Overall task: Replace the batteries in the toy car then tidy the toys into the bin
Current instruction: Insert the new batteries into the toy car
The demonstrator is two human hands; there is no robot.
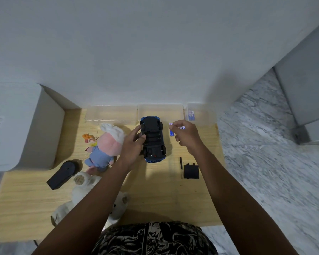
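Observation:
A blue toy car (153, 139) lies upside down at the middle of the wooden table (155, 196), its battery bay uncovered. My left hand (132, 146) grips the car's left side. Just right of the car, my right hand (187, 136) pinches blue-and-white batteries (171, 130) by their tops. The black battery cover (191, 171) and a thin black screwdriver (181, 163) lie on the table below my right hand.
Three clear plastic bins (110, 115) (160, 112) (201, 115) line the wall; the right one holds a battery pack (191, 115). A pink pig plush (104, 146), a white plush (88, 192) and a black remote (62, 174) lie left. A white appliance (22, 126) stands far left.

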